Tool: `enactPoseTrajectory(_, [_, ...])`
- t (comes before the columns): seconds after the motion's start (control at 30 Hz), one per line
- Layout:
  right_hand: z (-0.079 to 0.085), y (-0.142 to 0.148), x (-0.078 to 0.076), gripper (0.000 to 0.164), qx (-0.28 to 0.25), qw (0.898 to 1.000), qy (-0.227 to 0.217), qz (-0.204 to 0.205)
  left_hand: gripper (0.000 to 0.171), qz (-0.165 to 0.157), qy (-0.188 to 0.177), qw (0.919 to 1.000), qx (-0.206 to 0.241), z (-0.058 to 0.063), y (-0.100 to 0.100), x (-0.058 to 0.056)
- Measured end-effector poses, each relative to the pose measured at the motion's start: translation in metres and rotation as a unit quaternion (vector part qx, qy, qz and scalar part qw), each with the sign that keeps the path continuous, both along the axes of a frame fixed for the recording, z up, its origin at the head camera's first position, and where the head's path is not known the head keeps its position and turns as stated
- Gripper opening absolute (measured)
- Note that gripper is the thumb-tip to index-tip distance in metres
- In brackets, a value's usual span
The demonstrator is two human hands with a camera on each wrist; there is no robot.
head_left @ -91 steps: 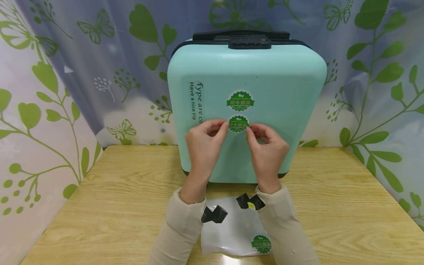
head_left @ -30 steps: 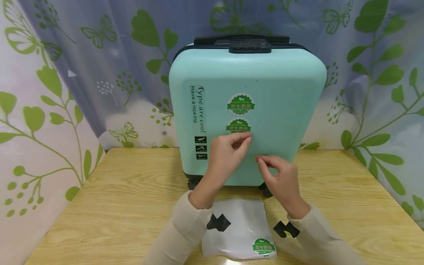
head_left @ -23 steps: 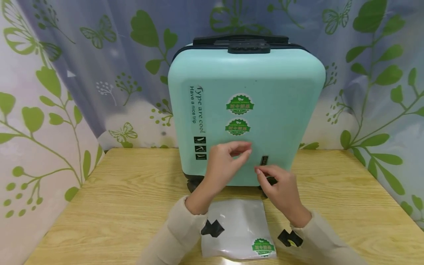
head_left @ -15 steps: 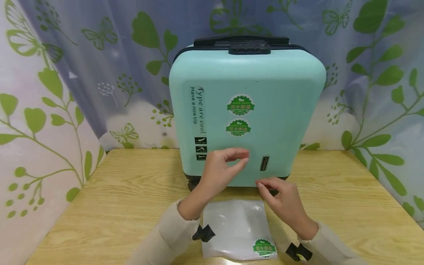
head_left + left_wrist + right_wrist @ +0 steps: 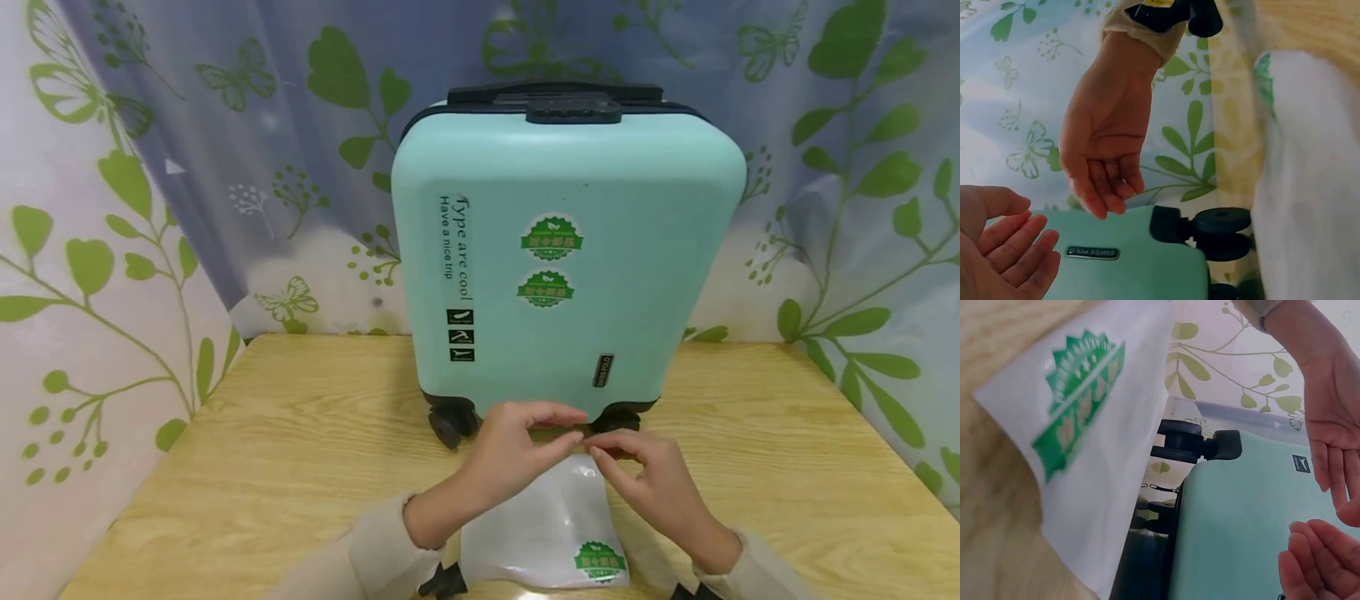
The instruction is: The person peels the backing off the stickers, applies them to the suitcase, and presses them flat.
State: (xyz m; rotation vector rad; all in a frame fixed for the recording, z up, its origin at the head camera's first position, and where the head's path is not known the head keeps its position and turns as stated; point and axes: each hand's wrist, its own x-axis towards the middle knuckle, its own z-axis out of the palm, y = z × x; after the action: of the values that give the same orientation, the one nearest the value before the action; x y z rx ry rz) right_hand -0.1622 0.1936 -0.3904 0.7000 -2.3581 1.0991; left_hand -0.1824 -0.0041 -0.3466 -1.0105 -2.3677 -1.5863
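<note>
A mint-green suitcase (image 5: 645, 250) stands upright, with two round green stickers on its front, an upper sticker (image 5: 551, 237) and a lower sticker (image 5: 547, 288). In front of it lies a glossy white sheet (image 5: 536, 525) bearing one more green sticker (image 5: 600, 562) at its near right corner. My left hand (image 5: 510, 458) hovers over the sheet's far part, thumb and fingers apart and holding nothing. Beside it is my right hand (image 5: 656, 483), fingers loosely bent and nothing visible between them. The fingertips of both hands come close together below the suitcase's bottom edge.
Under the suitcase are black wheels (image 5: 450, 423). A black handle (image 5: 555, 90) tops it, and a small dark nameplate (image 5: 603, 370) sits low on its front. The wooden table (image 5: 300, 450) meets a leaf-patterned curtain (image 5: 300, 167) at the back and sides.
Both hands have left the lower sticker, which stays flat on the suitcase. They have come down toward me to just above the white sheet, uncovering the nameplate and printed icons.
</note>
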Motion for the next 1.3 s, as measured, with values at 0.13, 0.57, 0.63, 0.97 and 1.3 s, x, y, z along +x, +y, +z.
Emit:
enactPoseTrajectory(0.13, [-0.003, 0.002, 0.005, 0.013, 0.0, 1.0, -0.024, -0.008, 0.018, -0.02, -0.023, 0.9994, -0.016, -0.01, -0.002, 0.005])
enactPoseTrajectory(0.57, [-0.013, 0.011, 0.017, 0.01, -0.001, 0.992, -0.124, 0.004, 0.019, -0.063, -0.14, 0.9866, -0.055, -0.039, -0.016, 0.016])
enactPoseTrajectory(0.63, [-0.014, 0.013, 0.019, 0.012, 0.001, 0.988, -0.155, 0.017, 0.021, -0.067, -0.157, 0.9831, -0.065, -0.042, -0.018, 0.017])
enactPoseTrajectory(0.97, [-0.028, 0.022, 0.018, 0.023, -0.025, 0.935, -0.328, 0.132, 0.027, -0.078, -0.226, 0.9678, -0.08, -0.058, -0.019, 0.026])
enactPoseTrajectory(1.3, [-0.037, 0.027, 0.024, 0.024, -0.021, 0.89, -0.422, 0.173, 0.027, -0.064, -0.278, 0.9571, -0.053, -0.073, -0.014, 0.039])
